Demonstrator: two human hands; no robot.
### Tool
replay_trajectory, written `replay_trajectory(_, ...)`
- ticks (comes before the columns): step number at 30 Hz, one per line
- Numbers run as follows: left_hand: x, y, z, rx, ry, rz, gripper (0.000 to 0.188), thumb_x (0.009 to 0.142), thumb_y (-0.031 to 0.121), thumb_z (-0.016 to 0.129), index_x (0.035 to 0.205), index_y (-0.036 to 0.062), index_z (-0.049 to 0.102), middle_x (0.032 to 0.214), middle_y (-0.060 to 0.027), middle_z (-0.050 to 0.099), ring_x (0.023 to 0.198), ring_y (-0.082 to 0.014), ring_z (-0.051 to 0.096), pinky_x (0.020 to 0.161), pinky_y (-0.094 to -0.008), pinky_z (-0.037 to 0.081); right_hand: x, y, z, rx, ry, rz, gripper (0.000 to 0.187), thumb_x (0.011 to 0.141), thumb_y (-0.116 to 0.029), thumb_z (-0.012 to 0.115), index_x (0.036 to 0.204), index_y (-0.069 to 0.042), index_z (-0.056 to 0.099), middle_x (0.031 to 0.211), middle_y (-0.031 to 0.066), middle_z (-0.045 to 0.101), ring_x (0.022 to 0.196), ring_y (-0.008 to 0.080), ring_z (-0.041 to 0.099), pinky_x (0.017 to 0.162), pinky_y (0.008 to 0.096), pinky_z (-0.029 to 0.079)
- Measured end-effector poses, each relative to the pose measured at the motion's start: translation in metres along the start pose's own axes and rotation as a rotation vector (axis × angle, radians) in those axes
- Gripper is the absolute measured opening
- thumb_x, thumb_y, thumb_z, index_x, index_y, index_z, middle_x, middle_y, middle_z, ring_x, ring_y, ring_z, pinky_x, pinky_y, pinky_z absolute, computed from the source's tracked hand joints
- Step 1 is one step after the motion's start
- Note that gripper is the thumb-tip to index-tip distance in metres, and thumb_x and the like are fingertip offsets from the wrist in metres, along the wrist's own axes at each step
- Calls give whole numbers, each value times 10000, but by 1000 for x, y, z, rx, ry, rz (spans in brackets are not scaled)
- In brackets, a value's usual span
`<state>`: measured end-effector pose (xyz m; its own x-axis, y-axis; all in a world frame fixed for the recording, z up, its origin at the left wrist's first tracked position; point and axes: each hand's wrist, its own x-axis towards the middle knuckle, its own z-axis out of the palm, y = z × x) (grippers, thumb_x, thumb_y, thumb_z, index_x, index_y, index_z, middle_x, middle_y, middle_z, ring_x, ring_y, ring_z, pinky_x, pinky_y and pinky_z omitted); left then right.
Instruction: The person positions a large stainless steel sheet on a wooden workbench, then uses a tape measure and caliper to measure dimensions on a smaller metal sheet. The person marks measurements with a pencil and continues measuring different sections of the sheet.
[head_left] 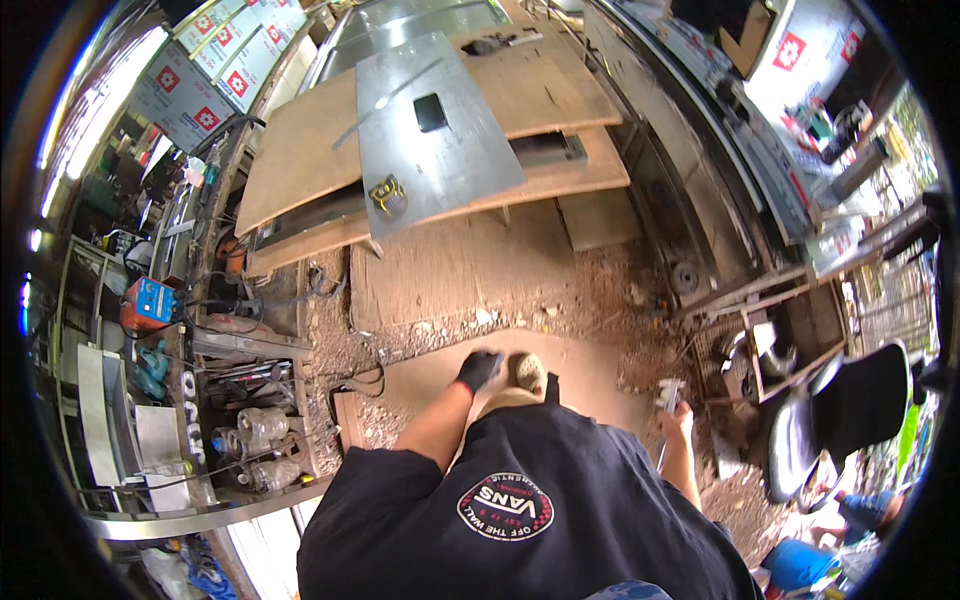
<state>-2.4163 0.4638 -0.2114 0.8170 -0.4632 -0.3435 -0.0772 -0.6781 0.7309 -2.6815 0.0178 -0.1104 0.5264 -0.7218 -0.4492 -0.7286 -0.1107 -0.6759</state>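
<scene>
My left hand [481, 371], in a dark glove, hangs low in front of me beside a beige clog [530, 372] on my foot. Its fingers blend together in the dark glove, so their pose is unclear. Out to the right, my bare right hand [678, 422] is closed around a silver caliper [670, 392] with its jaws pointing up. Ahead, a grey metal sheet [447, 165] lies across a plywood-topped bench [300, 165]. A dark phone [430, 113] and a yellow-and-black tape measure [388, 196] rest on that sheet, away from both hands.
At left, shelves hold a red-and-blue machine box [148, 303], a teal power tool [152, 370] and plastic bottles [264, 424]. A black chair [862, 400] stands at right, near a long metal-edged rack [690, 150]. Gravel and boards [590, 370] cover the floor.
</scene>
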Motion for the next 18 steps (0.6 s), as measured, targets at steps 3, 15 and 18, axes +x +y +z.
replay_trajectory(3,18,57,0,-330,-36,-215,282,946,362,654,835,105,617,687,3,610,581,-105,560,515,-285,427,-31,22,-23,179,2,-44,213,715,5,691,909,-61,631,678,19,591,552,128,545,472,321,420)
replay_trajectory(15,-194,-22,62,312,-13,-420,586,938,571,527,1022,19,703,1065,-295,693,1039,-468,659,935,-527,504,-332,348,41,-78,-64,702,213,817,-106,648,1018,-35,656,801,131,668,657,261,647,540,410,517)
replay_trajectory(18,-236,-40,53,233,-112,-558,700,947,621,456,1036,-22,718,1121,-300,691,1105,-448,655,993,-484,479,-376,347,57,6,-85,817,221,831,-89,640,1045,-36,652,818,126,671,666,257,653,545,407,524)
